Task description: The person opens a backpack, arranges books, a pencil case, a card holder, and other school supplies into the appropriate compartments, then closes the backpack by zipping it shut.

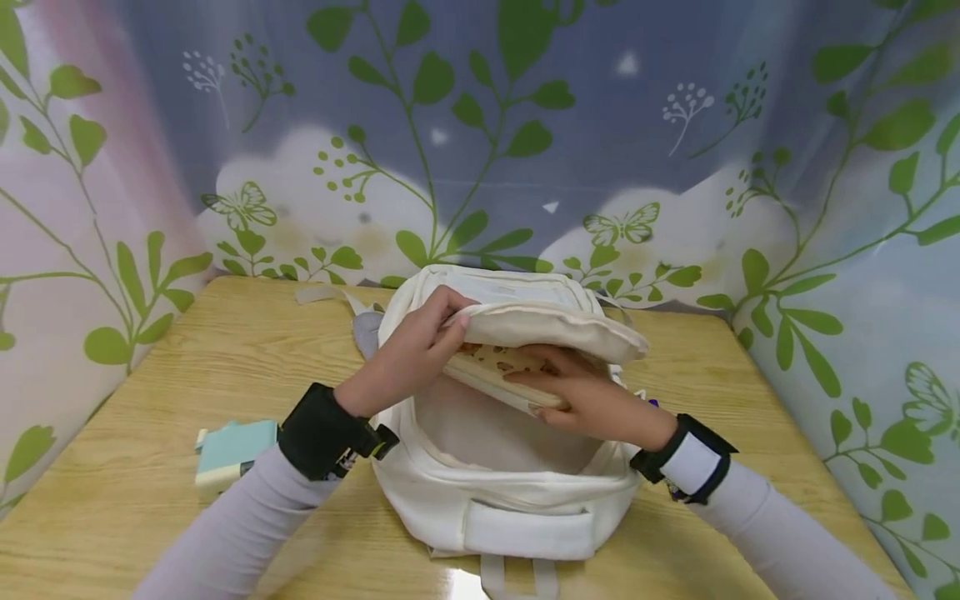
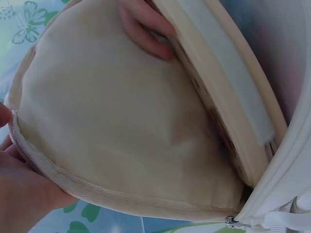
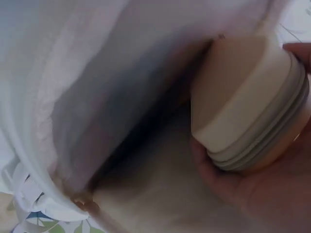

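A white backpack (image 1: 528, 532) lies unzipped on the table, its top flap (image 1: 558, 327) raised. My left hand (image 1: 412, 350) pinches the flap's left edge between thumb and fingers; the zip edge (image 2: 43, 177) runs past that hand in the left wrist view. Inside the opening, under the flap, is a cream case (image 1: 487, 379) with a brown-patterned face, tilted. My right hand (image 1: 588, 400) grips the case near its right end, thumb below and fingers above. In the right wrist view, grey ridges run round the end of the case (image 3: 238, 97). The bottom of the bag is in shadow.
A teal and cream object (image 1: 236, 450) stands on the wooden table (image 1: 150, 375), partly behind my left forearm. A grey soft piece (image 1: 367, 333) and a strap (image 1: 326, 293) lie left of the bag. Leaf-patterned curtains (image 1: 465, 167) rise behind the table and at both sides.
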The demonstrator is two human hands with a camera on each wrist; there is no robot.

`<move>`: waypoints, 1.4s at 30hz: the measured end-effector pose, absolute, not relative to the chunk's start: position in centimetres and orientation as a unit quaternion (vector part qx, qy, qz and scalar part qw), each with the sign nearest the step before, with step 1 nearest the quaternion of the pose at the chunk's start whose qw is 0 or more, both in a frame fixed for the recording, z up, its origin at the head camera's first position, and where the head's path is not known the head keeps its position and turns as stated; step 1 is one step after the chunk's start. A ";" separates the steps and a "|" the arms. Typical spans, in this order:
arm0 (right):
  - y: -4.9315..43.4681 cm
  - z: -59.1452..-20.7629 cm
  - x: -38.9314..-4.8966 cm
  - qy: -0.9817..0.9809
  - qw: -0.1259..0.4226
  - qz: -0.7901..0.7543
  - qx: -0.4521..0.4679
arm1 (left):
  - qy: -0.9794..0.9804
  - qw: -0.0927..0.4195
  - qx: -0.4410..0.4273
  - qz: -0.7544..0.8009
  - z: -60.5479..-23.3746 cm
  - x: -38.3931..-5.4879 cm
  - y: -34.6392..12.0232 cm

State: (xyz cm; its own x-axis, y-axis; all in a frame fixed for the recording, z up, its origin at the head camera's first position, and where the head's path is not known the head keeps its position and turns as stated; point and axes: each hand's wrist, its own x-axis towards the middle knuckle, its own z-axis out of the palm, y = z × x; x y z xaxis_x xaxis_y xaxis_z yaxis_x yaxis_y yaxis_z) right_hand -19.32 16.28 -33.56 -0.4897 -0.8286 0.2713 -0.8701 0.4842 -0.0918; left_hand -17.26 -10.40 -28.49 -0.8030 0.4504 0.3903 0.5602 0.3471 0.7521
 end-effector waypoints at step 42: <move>15.3 -29.7 -13.6 -0.759 0.391 0.078 0.514 | -0.828 0.064 -0.345 -0.437 -30.2 -16.0 -11.0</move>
